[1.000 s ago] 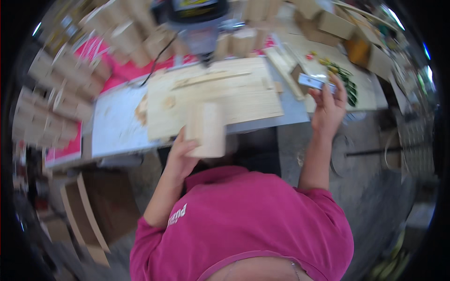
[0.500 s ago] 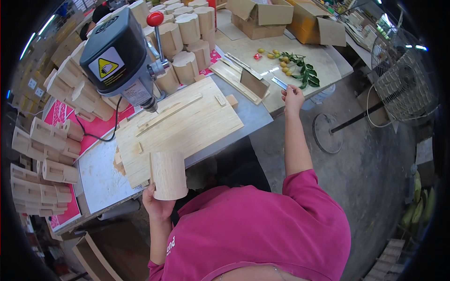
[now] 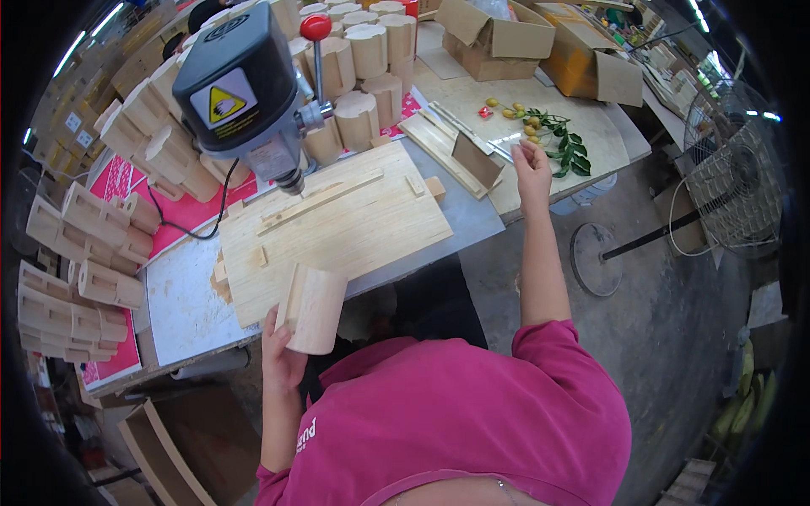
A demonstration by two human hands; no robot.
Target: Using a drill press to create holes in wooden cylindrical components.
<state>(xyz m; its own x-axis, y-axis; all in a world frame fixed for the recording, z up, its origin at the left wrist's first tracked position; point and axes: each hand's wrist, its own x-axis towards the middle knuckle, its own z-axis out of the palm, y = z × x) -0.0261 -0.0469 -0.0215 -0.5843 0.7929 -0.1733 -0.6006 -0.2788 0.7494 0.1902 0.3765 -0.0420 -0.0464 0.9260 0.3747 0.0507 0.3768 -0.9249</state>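
A pale wooden cylinder [image 3: 319, 310] with a flat strip along its side rests tilted in my left hand [image 3: 283, 354], whose fingers close round its lower left part. It is just off the near edge of a flat wooden board [image 3: 363, 232] on the table. On the right, my right hand [image 3: 532, 169] pinches a thin, flat silvery strip [image 3: 501, 152]; its exact kind is unclear. That strip's far end is close to a brown upright panel [image 3: 477, 162] on a small wooden frame [image 3: 432, 139]. Above the board stands a drill press [image 3: 245, 93] with a red-knobbed lever [image 3: 316, 29].
Stacked wooden cylinders [image 3: 354, 118] fill the table's back and left. Yellow fruit [image 3: 530, 128] and a leafy sprig [image 3: 572, 156] lie beyond my right hand. Cardboard boxes [image 3: 498, 38] stand at the back. A fan [image 3: 734, 177] is on the right; an open carton [image 3: 194, 447] is at lower left.
The cylinder has tilted and turned in my left hand, showing more of its strip side. My right hand has brought the silvery strip closer to the brown panel. The whole view has shifted slightly.
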